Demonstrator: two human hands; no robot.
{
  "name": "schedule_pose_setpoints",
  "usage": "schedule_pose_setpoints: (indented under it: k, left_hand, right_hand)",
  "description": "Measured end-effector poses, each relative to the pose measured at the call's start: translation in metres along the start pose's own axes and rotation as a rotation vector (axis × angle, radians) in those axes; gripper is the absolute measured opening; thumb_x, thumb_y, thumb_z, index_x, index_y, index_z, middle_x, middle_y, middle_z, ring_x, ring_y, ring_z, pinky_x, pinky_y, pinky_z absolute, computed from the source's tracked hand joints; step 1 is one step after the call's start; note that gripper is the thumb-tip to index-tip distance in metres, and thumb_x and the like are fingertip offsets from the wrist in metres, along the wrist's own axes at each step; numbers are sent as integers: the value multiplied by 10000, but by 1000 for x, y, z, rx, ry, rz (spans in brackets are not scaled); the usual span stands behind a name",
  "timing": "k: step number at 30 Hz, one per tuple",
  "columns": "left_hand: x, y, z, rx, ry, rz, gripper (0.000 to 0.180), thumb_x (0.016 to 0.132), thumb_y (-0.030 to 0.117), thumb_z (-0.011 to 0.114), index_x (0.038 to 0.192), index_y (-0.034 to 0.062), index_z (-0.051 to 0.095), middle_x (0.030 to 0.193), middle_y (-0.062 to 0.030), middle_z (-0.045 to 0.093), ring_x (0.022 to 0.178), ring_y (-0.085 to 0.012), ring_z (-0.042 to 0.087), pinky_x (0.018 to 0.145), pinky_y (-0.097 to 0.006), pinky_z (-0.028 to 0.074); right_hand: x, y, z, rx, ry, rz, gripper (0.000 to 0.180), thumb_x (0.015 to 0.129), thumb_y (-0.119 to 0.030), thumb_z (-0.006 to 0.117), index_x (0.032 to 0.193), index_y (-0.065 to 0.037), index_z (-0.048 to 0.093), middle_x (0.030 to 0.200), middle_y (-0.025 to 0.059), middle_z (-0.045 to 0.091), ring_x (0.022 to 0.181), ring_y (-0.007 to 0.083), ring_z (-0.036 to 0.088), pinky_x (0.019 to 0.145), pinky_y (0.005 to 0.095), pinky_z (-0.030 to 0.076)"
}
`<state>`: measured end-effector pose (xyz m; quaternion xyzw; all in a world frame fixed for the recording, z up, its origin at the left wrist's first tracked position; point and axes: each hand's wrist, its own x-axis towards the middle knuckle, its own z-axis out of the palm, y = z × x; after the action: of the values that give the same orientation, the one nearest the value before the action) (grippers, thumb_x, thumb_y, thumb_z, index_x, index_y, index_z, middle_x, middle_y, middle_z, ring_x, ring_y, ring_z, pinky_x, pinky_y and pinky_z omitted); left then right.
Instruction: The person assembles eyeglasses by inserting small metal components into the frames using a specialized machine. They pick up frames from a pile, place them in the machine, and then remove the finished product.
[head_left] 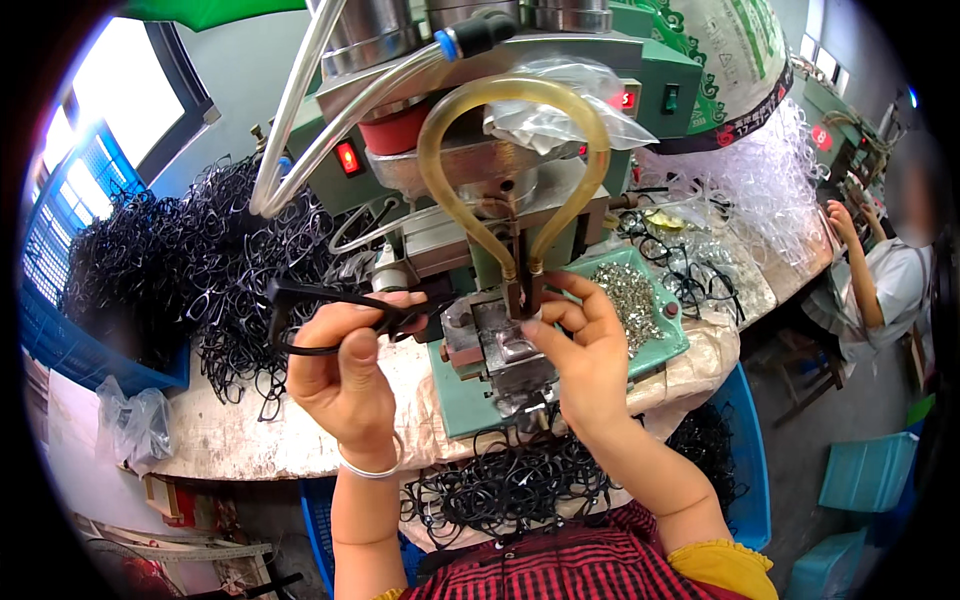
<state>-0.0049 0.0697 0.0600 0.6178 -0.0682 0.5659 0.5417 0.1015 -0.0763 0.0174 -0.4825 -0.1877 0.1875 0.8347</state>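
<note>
My left hand (352, 375) is closed on a black eyeglass frame (277, 322), held left of the press's metal fixture (492, 325). One end of the frame points toward that fixture. My right hand (590, 365) is at the press head, thumb and fingers bent in around the metal tip (515, 297) under the looped yellowish hose (432, 165). Whatever lies between those fingertips is too small or hidden to make out. Right of the fixture, a green tray (665, 352) holds many small shiny metal pieces (622, 295).
A big heap of black eyeglass frames (220, 260) fills the bench's left side by a blue basket (50, 310). More frames (500, 490) lie at my lap beside a blue crate (750, 450). Clear plastic strands (755, 180) pile at right; a person (890, 280) sits beyond.
</note>
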Motion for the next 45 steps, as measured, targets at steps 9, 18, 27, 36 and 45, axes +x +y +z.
schedule_pose_setpoints:
  k: [9, 18, 27, 36, 45]
  left_hand:
    - [-47, -8, 9, 425, -700, 245, 199, 762, 104, 761, 960, 118, 757, 1016, -72, 748, 868, -227, 697, 911, -466, 503]
    - [-46, -15, 10, 441, -753, 266, 231, 732, 109, 769, 962, 130, 757, 1041, -30, 744, 706, -194, 593, 882, -456, 514]
    - [-115, 19, -39, 852, -488, 287, 434, 764, 238, 790, 1163, 134, 655, 1299, -106, 640, 1146, -306, 640, 1074, -493, 404]
    - [-4, -43, -204, 1578, -30, -194, 166, 881, 207, 691, 975, 71, 694, 998, -107, 696, 973, -303, 645, 819, -409, 499]
    - [-47, -176, -212, 1766, 140, -458, 271, 929, 301, 560, 1116, 154, 690, 1017, -147, 666, 911, -392, 637, 771, -492, 513]
  right_hand:
    - [33, 11, -109, -1458, 54, -421, 258, 757, -161, 738, 991, -54, 718, 1239, 217, 605, 1183, 407, 563, 1017, 483, 435]
    - [39, 42, -136, -1404, 49, -700, 132, 755, -85, 740, 878, -76, 695, 1198, 170, 606, 1222, 380, 532, 965, 474, 457]
    - [56, 44, -158, -1014, 288, -432, 121, 912, -66, 641, 1028, -30, 654, 919, 76, 667, 853, 188, 641, 768, 322, 503]
    - [73, 73, -142, -300, 396, -227, 173, 930, -79, 666, 1084, -1, 689, 1013, 43, 687, 921, 117, 624, 853, 246, 488]
    - [31, 57, -157, -737, 342, -308, 199, 926, -54, 657, 1110, 18, 679, 1062, 58, 682, 984, 136, 626, 886, 263, 489]
